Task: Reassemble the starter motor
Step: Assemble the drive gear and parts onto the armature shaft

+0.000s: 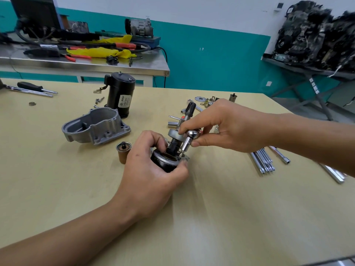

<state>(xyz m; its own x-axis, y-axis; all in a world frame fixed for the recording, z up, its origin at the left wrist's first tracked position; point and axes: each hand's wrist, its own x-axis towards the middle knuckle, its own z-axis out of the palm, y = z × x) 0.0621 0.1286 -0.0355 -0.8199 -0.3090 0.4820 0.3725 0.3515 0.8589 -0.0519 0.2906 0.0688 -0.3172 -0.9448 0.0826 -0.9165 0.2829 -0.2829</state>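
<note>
Tan workbench point(221, 208), teal wall point(211, 60): left grip point(151, 169) clasps black housing point(163, 164), right grip point(230, 127) pinches chrome driver point(187, 142).

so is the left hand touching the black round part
Touching. The head view shows the left hand gripping the black round part, fingers curled round it.

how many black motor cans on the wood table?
2. The upright black can stands at the back, behind the grey cast housing. The second black can is mid-table, held by the left hand; the right hand holds a driver to its top. Hands may hide more.
</note>
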